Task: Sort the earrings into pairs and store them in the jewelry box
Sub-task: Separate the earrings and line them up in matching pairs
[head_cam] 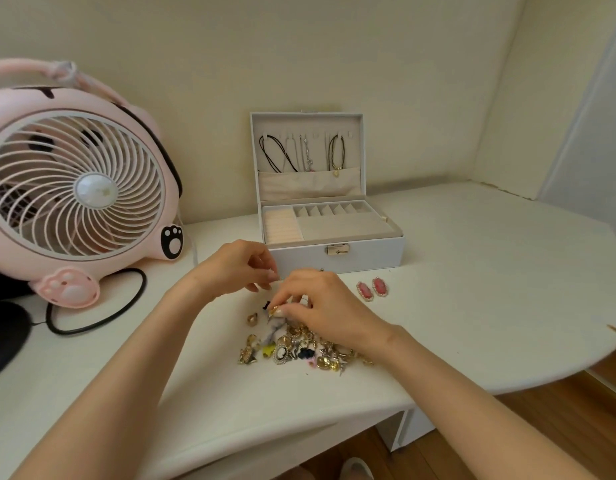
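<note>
Right hand (322, 308) fingers pinch gold earring (274, 310), pile (299, 349) just below. Left hand (235, 265) fingers curled, can't tell if holding anything. Pink pair (371, 289) to right, box (337, 252) behind.

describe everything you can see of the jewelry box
The jewelry box is white, leather-look, standing open on the table, its lid upright. Inside the lid, necklaces hang above a beige pocket. The tray has ring rolls at left, a row of small compartments and one wide section. A metal latch sits in front.
</note>
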`<state>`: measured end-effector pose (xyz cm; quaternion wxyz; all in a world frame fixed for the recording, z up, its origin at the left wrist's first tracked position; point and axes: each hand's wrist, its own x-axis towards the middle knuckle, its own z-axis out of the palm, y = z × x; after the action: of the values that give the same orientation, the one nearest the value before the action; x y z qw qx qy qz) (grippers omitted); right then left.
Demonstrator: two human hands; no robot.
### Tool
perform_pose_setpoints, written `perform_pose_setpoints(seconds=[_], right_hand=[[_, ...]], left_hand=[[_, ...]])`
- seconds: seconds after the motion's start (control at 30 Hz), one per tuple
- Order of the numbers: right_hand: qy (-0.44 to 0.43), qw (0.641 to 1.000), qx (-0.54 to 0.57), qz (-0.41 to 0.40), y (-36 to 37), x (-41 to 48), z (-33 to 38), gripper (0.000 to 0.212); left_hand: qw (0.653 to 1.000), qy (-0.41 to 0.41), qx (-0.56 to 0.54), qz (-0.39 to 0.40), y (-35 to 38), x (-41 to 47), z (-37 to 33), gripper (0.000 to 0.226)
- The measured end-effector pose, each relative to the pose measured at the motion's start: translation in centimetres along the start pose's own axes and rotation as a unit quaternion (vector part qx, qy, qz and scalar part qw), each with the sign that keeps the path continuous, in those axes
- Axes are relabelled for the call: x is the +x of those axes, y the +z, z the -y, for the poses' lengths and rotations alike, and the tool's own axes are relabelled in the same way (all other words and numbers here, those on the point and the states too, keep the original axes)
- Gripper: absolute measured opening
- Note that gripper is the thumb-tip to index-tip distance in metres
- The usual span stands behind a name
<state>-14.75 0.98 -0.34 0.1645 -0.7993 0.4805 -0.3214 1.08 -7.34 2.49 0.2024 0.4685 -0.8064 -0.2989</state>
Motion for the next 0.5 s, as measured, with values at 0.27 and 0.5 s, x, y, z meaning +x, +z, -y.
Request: perform_pose_setpoints(seconds=[0.27,0.5], right_hand=[[0.099,0.977,0.170,-0.082,-4.0,-3.1,-1.5,0.018],[0.230,0.915,0.253,-0.215,-8.2,-5.4,-5.6,0.004]], left_hand=[[0.992,0.088,-0.090,-0.021,1.8,-0.3,-1.6,0.011],[0.978,0.105,-0.172,0.054,5.1,1.2,-5.6,0.011]])
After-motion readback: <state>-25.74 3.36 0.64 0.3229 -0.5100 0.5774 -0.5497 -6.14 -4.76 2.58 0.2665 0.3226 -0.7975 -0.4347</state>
